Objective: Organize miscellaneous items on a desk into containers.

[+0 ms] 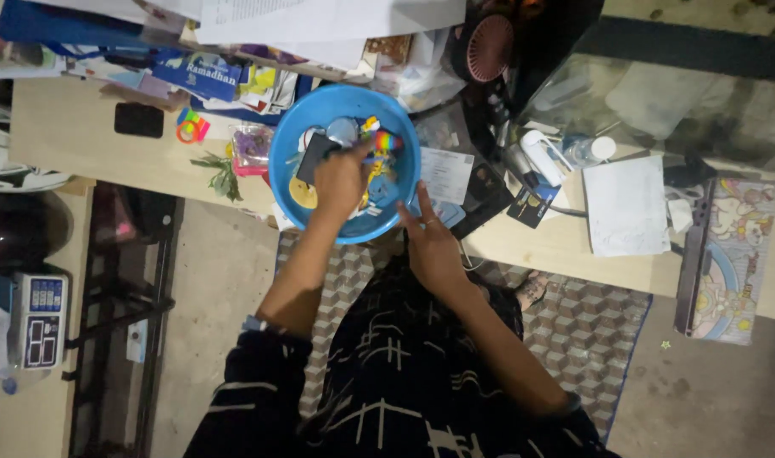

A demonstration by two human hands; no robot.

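- Blue bowl (286, 148): one only, round, bright blue plastic, resting at the near edge of the pale wooden surface (74, 140), partly overhanging it.
- Filled with a jumble of small things: a dark flat card or wallet (314, 157), a rainbow-striped piece (387, 141), a silvery round lid (342, 129), yellow and blue bits; too mixed to count exactly.
- Two hands in view, both belonging to the person in the dark patterned sleeves.
- Left hand (340, 180): inside the bowl, fingers curled down among the small things, apparently pinching a thin stick-like piece; exact grasp hard to make out.
- Right hand (432, 246): just outside the bowl's rim, fingers spread and loose, holding nothing, fingertips near or touching the rim.
- Beside the bowl: one small pink pouch (252, 146), one green sprig of leaves (222, 174), one black phone (139, 120), one white sheet of paper (627, 206), one small fan (487, 47), a stack of papers and booklets (235, 51) behind.
- One digital scale (38, 321) lower left, off the surface.
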